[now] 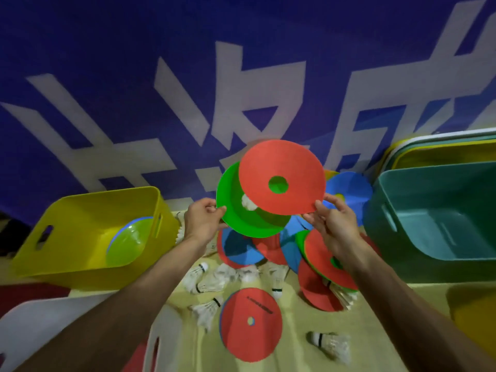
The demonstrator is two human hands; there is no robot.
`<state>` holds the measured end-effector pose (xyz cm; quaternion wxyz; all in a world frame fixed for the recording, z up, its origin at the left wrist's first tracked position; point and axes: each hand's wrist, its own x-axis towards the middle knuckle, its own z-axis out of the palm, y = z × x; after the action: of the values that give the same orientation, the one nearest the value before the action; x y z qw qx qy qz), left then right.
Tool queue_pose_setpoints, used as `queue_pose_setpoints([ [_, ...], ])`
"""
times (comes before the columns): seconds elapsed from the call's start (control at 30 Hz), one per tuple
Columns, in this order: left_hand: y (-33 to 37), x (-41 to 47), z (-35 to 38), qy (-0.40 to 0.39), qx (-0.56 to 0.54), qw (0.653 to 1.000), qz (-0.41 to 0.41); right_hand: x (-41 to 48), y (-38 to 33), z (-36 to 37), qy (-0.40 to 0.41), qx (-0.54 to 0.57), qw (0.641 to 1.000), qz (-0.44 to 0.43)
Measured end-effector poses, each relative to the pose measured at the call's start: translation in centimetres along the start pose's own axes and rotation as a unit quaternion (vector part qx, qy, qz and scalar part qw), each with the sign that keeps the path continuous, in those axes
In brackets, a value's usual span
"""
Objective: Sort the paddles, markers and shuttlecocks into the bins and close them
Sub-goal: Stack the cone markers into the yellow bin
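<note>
Hands are raised over the worktop (188, 350), each holding one disc marker. We see the left hand (202, 220) pinching the left rim of a green marker (232, 208) between thumb and curled fingers (208, 204). The right hand (336, 224) pinches the lower right rim of a red marker (268, 162) the same way. The red marker overlaps the green marker in front and its centre hole shows green behind it. A white tuft (249, 202) sits between the two discs; we cannot tell what it is. At left, the yellow bin (67, 264) stands open and tilted, with a green disc (128, 242) edged in blue inside. At right, the teal bin (440, 189) stands open, and stacked lids (442, 146) lean behind it. Below the hands, a loose pile of markers (241, 251) in red, blue and green lies between the bins. Nearer us, a single red disc (241, 342) lies flat on the worktop. White shuttlecocks (206, 280) are scattered around the pile, and one lone shuttlecock (331, 343) lies apart at lower right. A blue banner (107, 49) with white characters fills the background.
</note>
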<state>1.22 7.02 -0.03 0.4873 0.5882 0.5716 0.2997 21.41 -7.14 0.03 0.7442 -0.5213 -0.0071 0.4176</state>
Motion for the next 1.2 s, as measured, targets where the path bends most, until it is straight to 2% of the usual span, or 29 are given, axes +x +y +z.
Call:
queue_pose_setpoints([
  [0.17, 0.7, 0.2, -7.3, 0.016, -0.042, 0.999, 0.013, -1.0, 2.7, 5.5, -0.045, 0.041, 0.998, 0.020],
  [0.37, -0.8, 2.1, -19.0, 0.075, -0.073, 0.994, 0.016, -3.7, 7.1, 13.6, -0.096, 0.004, 0.995, 0.033],
  [0.5, -3.0, 3.7, -24.9, 0.097, -0.109, 0.989, -0.012, -5.3, 10.0, 17.5, -0.104, -0.025, 0.993, 0.054],
  [0.6, -5.1, 4.7, -28.0, 0.084, -0.131, 0.987, -0.043, -6.3, 11.9, 20.1, -0.100, -0.044, 0.993, 0.049],
  [0.77, -7.9, 6.6, -30.5, 0.052, -0.115, 0.986, -0.109, -8.0, 14.4, 23.6, -0.101, -0.076, 0.991, 0.044],
  [1.0, -10.5, 8.8, -30.2, -0.013, -0.079, 0.983, -0.168, -9.3, 16.2, 25.8, -0.092, -0.125, 0.987, 0.034],
  [1.2, -10.8, 8.8, -31.4, -0.035, -0.057, 0.984, -0.166, -9.5, 17.4, 26.6, -0.102, -0.149, 0.983, 0.032],
])
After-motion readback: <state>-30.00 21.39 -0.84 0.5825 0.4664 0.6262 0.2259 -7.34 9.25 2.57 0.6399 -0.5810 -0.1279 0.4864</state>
